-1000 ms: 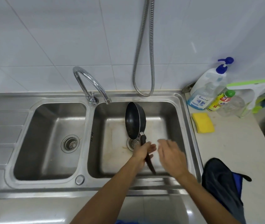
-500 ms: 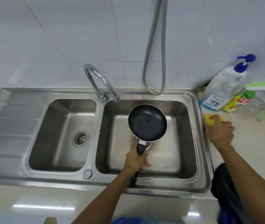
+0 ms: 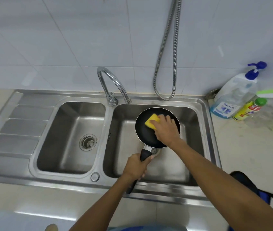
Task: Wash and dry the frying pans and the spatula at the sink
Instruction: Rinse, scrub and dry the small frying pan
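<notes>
Your right hand (image 3: 166, 129) is now pressing the sponge (image 3: 152, 122) into the pan (image 3: 146, 132); half a second ago it was only reaching for that sponge on the counter (image 3: 242, 147), beside the soap bottle (image 3: 232, 97). So scrubbing is starting, and the wash of this pan is only beginning. No water is showing from the tap (image 3: 114, 84) (no suds visible either).

The right fingers (image 3: 161, 120) are lying flat and together across the sponge's near half, pinning it to the pan's upper inside face. The yellow corner is sticking out to their left.

Your left hand (image 3: 136, 165) is staying clamped around the handle (image 3: 144, 155), holding the pan face-up over the right basin (image 3: 194, 124), above the drain. The other pans and the spatula are not identifiable here.
</notes>
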Demonstrator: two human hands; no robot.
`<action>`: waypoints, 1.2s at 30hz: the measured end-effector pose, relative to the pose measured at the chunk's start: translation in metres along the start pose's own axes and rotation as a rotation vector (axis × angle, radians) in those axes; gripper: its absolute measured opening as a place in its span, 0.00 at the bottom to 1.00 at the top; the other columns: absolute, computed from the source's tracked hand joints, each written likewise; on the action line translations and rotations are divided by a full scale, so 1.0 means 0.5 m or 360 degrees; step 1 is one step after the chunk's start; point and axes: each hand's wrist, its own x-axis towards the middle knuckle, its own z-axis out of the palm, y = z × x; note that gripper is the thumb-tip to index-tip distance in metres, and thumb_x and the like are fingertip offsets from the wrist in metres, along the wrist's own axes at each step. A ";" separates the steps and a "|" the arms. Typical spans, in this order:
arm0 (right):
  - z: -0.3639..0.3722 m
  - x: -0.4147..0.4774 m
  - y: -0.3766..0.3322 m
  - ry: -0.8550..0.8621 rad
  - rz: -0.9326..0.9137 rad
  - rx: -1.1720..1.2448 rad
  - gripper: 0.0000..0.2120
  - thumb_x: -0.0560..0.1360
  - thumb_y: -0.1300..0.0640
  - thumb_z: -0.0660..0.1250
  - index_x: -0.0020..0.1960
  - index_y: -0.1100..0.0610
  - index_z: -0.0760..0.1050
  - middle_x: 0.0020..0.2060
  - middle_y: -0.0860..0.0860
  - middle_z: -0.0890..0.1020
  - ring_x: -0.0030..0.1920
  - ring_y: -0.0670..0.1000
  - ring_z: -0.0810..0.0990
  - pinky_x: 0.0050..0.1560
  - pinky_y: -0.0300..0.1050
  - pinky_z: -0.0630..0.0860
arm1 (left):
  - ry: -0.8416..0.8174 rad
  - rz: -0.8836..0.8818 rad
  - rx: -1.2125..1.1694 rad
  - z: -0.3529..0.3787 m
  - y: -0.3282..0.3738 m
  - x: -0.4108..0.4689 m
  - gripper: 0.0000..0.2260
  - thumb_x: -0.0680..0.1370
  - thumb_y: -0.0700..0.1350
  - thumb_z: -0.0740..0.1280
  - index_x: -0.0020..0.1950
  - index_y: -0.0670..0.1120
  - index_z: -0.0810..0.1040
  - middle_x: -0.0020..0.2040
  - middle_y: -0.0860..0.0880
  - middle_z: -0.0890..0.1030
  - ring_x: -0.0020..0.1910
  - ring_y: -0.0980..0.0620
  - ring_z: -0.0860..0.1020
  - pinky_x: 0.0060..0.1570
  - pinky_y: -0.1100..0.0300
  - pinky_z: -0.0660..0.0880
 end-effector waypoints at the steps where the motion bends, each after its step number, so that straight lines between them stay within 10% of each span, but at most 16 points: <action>1: 0.000 0.001 0.005 0.0012 0.0047 -0.0018 0.21 0.67 0.55 0.73 0.59 0.48 0.77 0.53 0.58 0.76 0.47 0.61 0.74 0.45 0.54 0.73 | 0.0018 -0.0006 -0.0022 -0.008 -0.003 0.000 0.20 0.79 0.58 0.70 0.43 0.41 0.78 0.27 0.46 0.79 0.21 0.50 0.74 0.22 0.57 0.73; 10: -0.031 -0.048 -0.086 -0.0231 -0.0135 0.0705 0.14 0.77 0.52 0.67 0.62 0.41 0.80 0.58 0.49 0.77 0.58 0.58 0.75 0.55 0.52 0.77 | 0.0048 0.0042 0.0100 -0.032 -0.004 0.000 0.18 0.80 0.58 0.69 0.44 0.42 0.77 0.30 0.46 0.80 0.21 0.52 0.75 0.24 0.59 0.73; 36: -0.092 -0.040 -0.063 -0.0313 0.0001 0.0245 0.15 0.75 0.59 0.66 0.61 0.48 0.78 0.57 0.53 0.78 0.57 0.62 0.78 0.48 0.51 0.75 | 0.0084 0.0239 0.0484 -0.096 0.014 0.038 0.19 0.81 0.60 0.66 0.47 0.43 0.76 0.32 0.47 0.81 0.21 0.57 0.75 0.26 0.61 0.73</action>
